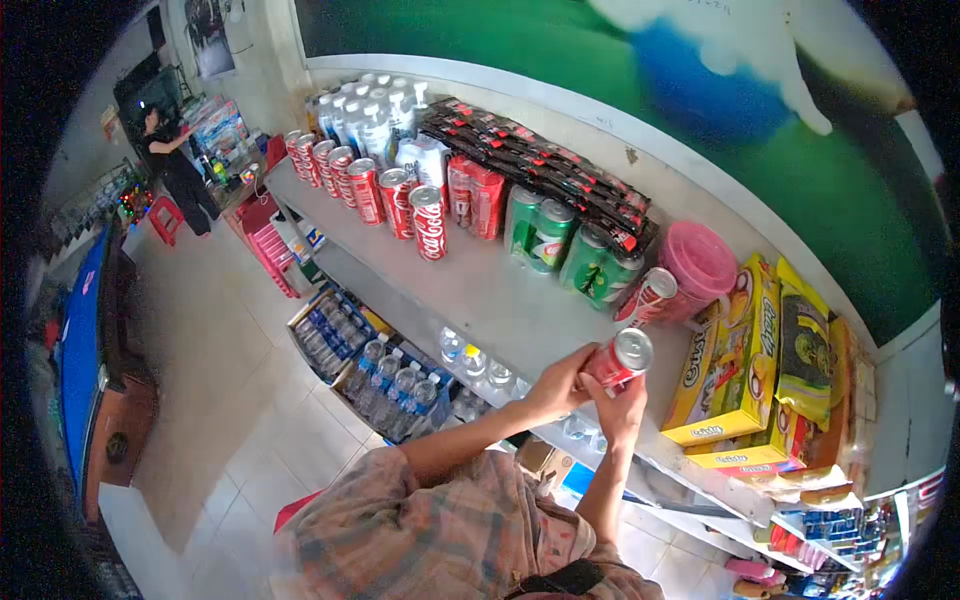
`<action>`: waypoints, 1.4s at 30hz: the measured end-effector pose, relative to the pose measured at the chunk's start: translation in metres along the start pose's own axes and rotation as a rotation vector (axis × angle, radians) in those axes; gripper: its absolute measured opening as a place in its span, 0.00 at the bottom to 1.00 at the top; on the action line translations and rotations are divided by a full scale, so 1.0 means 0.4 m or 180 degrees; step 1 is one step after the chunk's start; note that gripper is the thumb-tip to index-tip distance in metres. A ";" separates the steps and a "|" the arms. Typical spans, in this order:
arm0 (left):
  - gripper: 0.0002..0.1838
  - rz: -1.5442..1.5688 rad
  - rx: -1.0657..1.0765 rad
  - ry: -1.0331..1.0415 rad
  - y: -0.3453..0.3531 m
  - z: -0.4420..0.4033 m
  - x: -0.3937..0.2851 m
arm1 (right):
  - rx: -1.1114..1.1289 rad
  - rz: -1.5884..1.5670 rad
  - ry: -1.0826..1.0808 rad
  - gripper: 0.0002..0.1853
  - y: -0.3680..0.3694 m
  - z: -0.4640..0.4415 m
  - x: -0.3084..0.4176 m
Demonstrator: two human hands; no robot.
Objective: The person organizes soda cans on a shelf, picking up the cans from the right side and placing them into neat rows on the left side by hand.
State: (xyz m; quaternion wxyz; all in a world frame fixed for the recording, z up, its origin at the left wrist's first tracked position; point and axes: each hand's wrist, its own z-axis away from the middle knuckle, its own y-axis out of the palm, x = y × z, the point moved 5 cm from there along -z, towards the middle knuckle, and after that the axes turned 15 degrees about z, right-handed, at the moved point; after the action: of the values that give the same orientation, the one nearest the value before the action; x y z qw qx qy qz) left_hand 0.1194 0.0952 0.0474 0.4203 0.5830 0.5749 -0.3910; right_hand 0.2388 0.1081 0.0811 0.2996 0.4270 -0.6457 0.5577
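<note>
A red soda can (622, 362) with a silver top is held between both my hands, above the front edge of the grey shelf (500, 305). My left hand (563, 384) has its fingers closed on the can's left side. From below and the right, my right hand (620, 408) wraps round the same can. Several Coca-Cola cans stand in a row at the shelf's left, the nearest Coca-Cola can (429, 224) at the row's end. Another red can (650, 297) leans beside a pink lidded tub (697, 262), just beyond my hands.
Shrink-wrapped green cans (540, 235), wrapped red cans (476, 198), black sachets (540, 160) and water bottles (372, 125) line the shelf's back. Yellow boxes (715, 380) stack at right. Bottled drinks (395, 390) sit below. A person (175, 165) stands far left near a blue-topped table (82, 340).
</note>
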 end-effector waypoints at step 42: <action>0.29 -0.0001 -0.0456 0.0231 -0.334 -0.071 0.005 | -0.0279 -0.0028 -0.0771 0.31 0.129 -0.014 0.046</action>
State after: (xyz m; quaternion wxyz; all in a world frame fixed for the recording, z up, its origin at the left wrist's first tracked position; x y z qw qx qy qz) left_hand -0.0148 0.1206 0.0496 0.4398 0.5651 0.6164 -0.3276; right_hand 0.1842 0.1104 0.0740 0.2403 0.4805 -0.6990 0.4719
